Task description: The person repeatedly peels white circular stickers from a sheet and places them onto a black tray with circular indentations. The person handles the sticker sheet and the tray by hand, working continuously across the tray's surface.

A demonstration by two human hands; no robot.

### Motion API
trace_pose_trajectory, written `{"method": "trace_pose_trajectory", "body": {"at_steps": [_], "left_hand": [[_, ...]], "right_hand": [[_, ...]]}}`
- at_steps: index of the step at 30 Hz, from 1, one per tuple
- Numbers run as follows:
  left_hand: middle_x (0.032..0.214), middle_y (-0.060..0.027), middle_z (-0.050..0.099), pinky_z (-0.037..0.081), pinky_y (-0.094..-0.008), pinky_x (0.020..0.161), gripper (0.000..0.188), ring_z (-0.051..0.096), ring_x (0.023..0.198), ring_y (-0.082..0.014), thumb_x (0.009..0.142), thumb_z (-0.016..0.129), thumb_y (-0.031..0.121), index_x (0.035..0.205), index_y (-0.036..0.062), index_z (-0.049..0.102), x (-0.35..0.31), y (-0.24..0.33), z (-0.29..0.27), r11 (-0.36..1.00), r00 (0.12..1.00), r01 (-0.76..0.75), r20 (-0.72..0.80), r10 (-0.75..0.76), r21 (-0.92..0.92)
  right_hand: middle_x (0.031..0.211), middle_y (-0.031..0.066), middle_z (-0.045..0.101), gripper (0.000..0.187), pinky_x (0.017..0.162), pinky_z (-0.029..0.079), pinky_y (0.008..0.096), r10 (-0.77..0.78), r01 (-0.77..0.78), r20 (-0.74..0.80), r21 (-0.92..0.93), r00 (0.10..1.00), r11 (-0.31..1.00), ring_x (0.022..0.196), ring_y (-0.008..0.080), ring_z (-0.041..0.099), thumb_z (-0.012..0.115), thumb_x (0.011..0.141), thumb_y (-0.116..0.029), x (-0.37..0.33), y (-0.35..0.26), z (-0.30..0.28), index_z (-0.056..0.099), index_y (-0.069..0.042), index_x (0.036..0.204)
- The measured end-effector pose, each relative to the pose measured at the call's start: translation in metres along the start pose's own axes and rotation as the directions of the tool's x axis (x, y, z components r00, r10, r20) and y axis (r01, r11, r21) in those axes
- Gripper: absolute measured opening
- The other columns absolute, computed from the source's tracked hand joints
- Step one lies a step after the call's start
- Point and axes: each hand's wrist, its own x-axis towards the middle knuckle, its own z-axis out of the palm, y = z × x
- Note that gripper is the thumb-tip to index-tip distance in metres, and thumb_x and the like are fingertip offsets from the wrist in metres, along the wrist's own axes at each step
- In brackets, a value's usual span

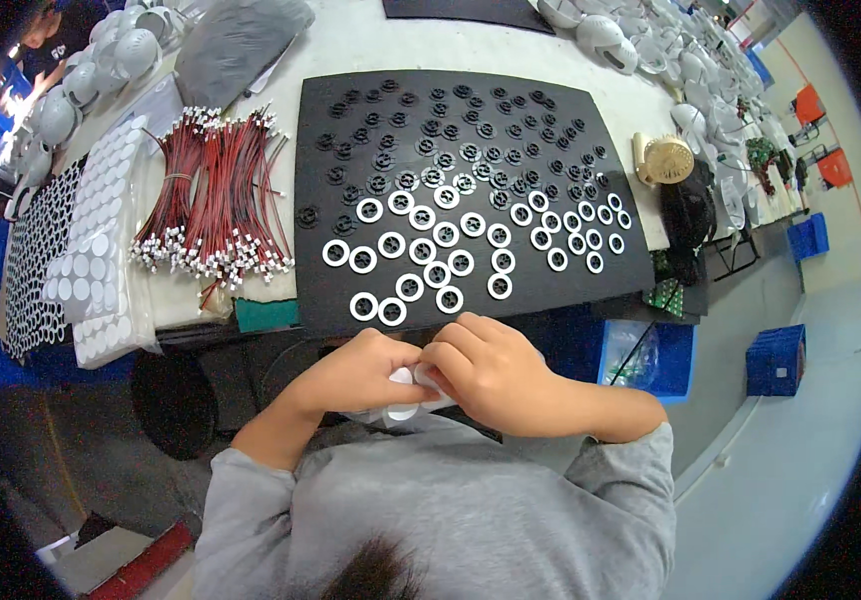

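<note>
Close to my body, at the near edge of a black mat [511,320], both hands work together. My left hand [363,368] is closed on a sheet of white round stickers [403,408], thumb pressed on it. My right hand [491,372] touches the left and pinches at the same sheet; its fingertips are partly hidden. Ahead on the mat lie many small black round plastic parts [439,128]. The nearer ones carry white rings [392,244] around a black centre.
Left of the mat lie bundles of red and black wires [236,190] with white connectors. Beyond them are sheets of white round stickers [101,250] and a perforated sheet [36,265]. White domed housings [601,35] crowd the back. A small fan [666,160] and blue bin [676,365] stand right.
</note>
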Motion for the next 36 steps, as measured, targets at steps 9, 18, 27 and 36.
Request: {"method": "trace_pose_trajectory", "body": {"at_steps": [9, 18, 27, 36], "left_hand": [[0.052, -0.0026, 0.052, 0.037, -0.0216, 0.046, 0.025, 0.046, 0.051, -0.0039, 0.07, 0.066, 0.023, 0.064, 0.0016, 0.055, -0.013, 0.002, -0.015, 0.992, 0.992, 0.118, -0.031, -0.119, -0.038], [0.054, -0.0048, 0.051, 0.036, -0.0235, 0.048, 0.029, 0.044, 0.05, -0.0077, 0.07, 0.066, 0.026, 0.066, -0.0003, 0.055, -0.012, -0.004, -0.008, 0.996, 0.998, 0.059, -0.012, -0.059, -0.067], [0.058, -0.0074, 0.052, 0.038, -0.0246, 0.049, 0.03, 0.049, 0.052, -0.0109, 0.07, 0.066, 0.028, 0.067, 0.0, 0.055, -0.011, -0.002, -0.008, 0.998, 0.999, 0.045, 0.032, -0.043, -0.052], [0.059, -0.0081, 0.052, 0.039, -0.0259, 0.05, 0.031, 0.051, 0.053, -0.0132, 0.068, 0.066, 0.027, 0.071, 0.0008, 0.05, -0.006, 0.0, -0.006, 1.0, 0.998, -0.004, 0.064, 0.005, -0.011]], "right_hand": [[0.072, 0.0066, 0.049, 0.009, 0.058, 0.038, 0.0286, 0.212, -0.215, -0.144, -0.005, 0.967, 0.977, 0.067, 0.0213, 0.048, 0.057, 0.067, -0.003, 0.0, 0.05, -0.053, 0.053, -0.004, 0.075], [0.068, 0.0126, 0.061, 0.018, 0.058, 0.045, 0.0284, 0.762, -0.745, -0.249, 0.178, 0.598, 0.643, 0.06, 0.0193, 0.058, 0.06, 0.069, -0.015, -0.031, 0.195, -0.046, 0.061, 0.002, 0.074], [0.065, 0.0144, 0.06, 0.021, 0.056, 0.045, 0.0303, 0.798, -0.802, -0.229, 0.099, 0.557, 0.589, 0.057, 0.0211, 0.058, 0.058, 0.069, -0.018, -0.025, 0.198, -0.038, 0.061, 0.003, 0.071], [0.071, 0.0145, 0.056, 0.015, 0.059, 0.043, 0.037, 0.68, -0.766, -0.376, -0.151, 0.629, 0.625, 0.065, 0.0287, 0.054, 0.056, 0.07, -0.014, -0.026, 0.191, -0.032, 0.055, 0.0, 0.072]]}}
